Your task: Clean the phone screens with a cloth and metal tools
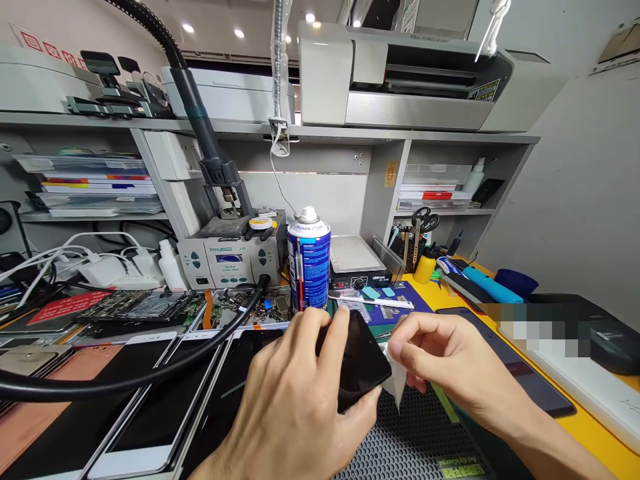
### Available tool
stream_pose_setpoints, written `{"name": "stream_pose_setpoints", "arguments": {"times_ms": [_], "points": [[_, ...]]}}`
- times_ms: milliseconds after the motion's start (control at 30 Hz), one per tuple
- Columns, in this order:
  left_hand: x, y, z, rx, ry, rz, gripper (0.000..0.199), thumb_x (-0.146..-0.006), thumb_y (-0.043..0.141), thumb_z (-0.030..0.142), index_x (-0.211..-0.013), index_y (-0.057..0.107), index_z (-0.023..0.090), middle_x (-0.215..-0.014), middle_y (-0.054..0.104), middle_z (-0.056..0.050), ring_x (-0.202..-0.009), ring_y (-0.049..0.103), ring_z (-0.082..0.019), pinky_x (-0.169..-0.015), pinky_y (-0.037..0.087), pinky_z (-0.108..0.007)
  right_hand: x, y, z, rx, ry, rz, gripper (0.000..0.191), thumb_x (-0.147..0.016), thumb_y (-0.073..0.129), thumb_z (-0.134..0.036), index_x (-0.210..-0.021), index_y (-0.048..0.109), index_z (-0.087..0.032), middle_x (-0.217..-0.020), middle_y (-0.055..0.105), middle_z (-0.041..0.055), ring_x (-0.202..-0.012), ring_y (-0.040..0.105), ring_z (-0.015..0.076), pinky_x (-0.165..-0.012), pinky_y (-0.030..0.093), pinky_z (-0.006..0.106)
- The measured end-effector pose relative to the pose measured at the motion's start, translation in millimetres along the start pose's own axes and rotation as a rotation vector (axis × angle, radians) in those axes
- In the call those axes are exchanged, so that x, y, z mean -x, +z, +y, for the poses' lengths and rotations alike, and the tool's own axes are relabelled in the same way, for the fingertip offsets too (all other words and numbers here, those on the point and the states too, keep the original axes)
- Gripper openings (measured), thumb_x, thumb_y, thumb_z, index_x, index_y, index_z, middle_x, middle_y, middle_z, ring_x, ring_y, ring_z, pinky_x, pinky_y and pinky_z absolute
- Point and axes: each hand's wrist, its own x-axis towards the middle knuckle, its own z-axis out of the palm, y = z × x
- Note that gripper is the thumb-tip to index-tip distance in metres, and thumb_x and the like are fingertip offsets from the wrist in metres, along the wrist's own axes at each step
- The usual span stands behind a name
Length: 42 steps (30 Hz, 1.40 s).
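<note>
My left hand [295, 393] is closed around a dark, glossy phone [361, 353], fingers over its face and thumb along the lower edge. The phone is tilted, and part of it is hidden under my fingers. Against its right edge, my right hand [445, 360] pinches a thin white wipe [397, 383], whose loose corner hangs down. Below both hands lies a dark perforated mat [400, 440]. A blue spray can [310, 260] with a white cap stands upright just beyond my left hand.
Several phones and screens, one a white-framed phone [133, 460], lie at left under a black hose [150, 390]. A rework station [227, 260] and a small heating plate [356, 257] stand behind. Scissors [425, 219] stand in a holder. A dark phone [520, 367] and a white bar [590, 387] lie right.
</note>
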Motion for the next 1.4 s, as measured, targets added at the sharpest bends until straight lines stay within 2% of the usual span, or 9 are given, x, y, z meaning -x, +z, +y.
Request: {"name": "stream_pose_setpoints", "arguments": {"times_ms": [200,500,733,867,967,1067,1133,1233,1400], "points": [[2.3,-0.3,-0.8,0.023,0.119,0.008,0.062,-0.08,0.064,0.035,-0.135,0.044,0.014,-0.109,0.06,-0.012,-0.095,0.062,-0.026,-0.069,0.059,-0.04,2.2,6.9,-4.1,0.08,-0.089,0.072,0.025,-0.081,0.071,-0.041,-0.071,0.069,-0.018,-0.068,0.063,0.0034,-0.054,0.046,0.0119,-0.051,0.042,0.023],[-1.0,0.3,1.4,-0.025,0.273,0.001,0.057,-0.083,0.062,0.036,-0.131,0.048,0.008,-0.108,0.064,-0.015,-0.094,0.061,-0.029,-0.074,0.058,-0.043,3.3,7.0,0.9,0.068,-0.179,0.136,0.022,-0.083,0.071,-0.04,-0.076,0.072,-0.02,-0.075,0.067,0.0057,-0.058,0.055,0.0155,-0.055,0.049,0.026],[-2.8,0.5,-1.8,-0.032,0.335,-0.048,0.057,-0.08,0.065,0.032,-0.13,0.05,0.009,-0.107,0.066,-0.014,-0.094,0.062,-0.03,-0.083,0.055,-0.046,2.0,7.8,-0.3,0.01,-0.15,0.122,0.021,-0.083,0.071,-0.039,-0.077,0.07,-0.019,-0.072,0.063,0.0026,-0.059,0.052,0.0137,-0.055,0.047,0.024],[0.3,2.1,-2.1,0.053,0.372,-0.054,0.061,-0.073,0.072,0.037,-0.127,0.053,0.014,-0.103,0.069,-0.01,-0.092,0.065,-0.028,-0.084,0.056,-0.045,1.3,5.5,-0.6,-0.109,-0.101,0.026,0.02,-0.085,0.07,-0.037,-0.079,0.068,-0.018,-0.066,0.059,-0.0008,-0.056,0.05,0.0114,-0.054,0.043,0.023],[1.3,-2.5,-0.4,0.277,0.22,-0.011,0.064,-0.074,0.074,0.041,-0.131,0.051,0.022,-0.112,0.068,-0.009,-0.099,0.065,-0.027,-0.088,0.056,-0.04,-2.8,0.3,0.1,-0.264,-0.065,-0.02,0.021,-0.085,0.07,-0.037,-0.082,0.066,-0.017,-0.065,0.057,-0.0022,-0.053,0.05,0.0101,-0.052,0.041,0.023],[-1.3,-10.2,-0.8,0.779,-0.143,-0.09,0.06,-0.078,0.069,0.051,-0.131,0.053,0.029,-0.114,0.068,-0.009,-0.1,0.066,-0.028,-0.085,0.058,-0.041,-7.3,-4.5,0.2,-0.401,-0.019,0.026,0.022,-0.084,0.071,-0.038,-0.081,0.065,-0.017,-0.063,0.054,-0.0037,-0.05,0.047,0.0087,-0.05,0.039,0.022],[-4.7,-14.7,-2.1,1.22,-0.406,-0.201,0.054,-0.083,0.055,0.062,-0.122,0.062,0.026,-0.099,0.071,-0.01,-0.086,0.07,-0.028,-0.073,0.06,-0.042,-9.0,-5.5,-0.3,-0.453,-0.011,0.037,0.021,-0.083,0.072,-0.036,-0.079,0.066,-0.016,-0.065,0.055,-0.0029,-0.051,0.046,0.0082,-0.049,0.038,0.021],[-10.9,-18.9,-3.2,1.747,-0.71,-0.395,0.067,-0.085,0.036,0.071,-0.107,0.071,0.018,-0.089,0.073,-0.014,-0.076,0.071,-0.026,-0.066,0.058,-0.039,-10.0,-4.5,-0.2,-0.473,-0.005,-0.013,0.02,-0.082,0.073,-0.033,-0.079,0.068,-0.014,-0.068,0.058,-0.0005,-0.054,0.047,0.009,-0.051,0.039,0.021],[-19.8,-15.5,-1.8,2.009,-0.978,-0.534,0.075,-0.085,0.036,0.07,-0.108,0.07,0.006,-0.085,0.07,-0.015,-0.07,0.068,-0.022,-0.062,0.051,-0.028,-12.7,-3.3,5.1,-0.296,0.006,-0.026,0.024,-0.081,0.071,-0.037,-0.084,0.07,-0.013,-0.075,0.063,0.0038,-0.062,0.053,0.0127,-0.055,0.043,0.023]]}}
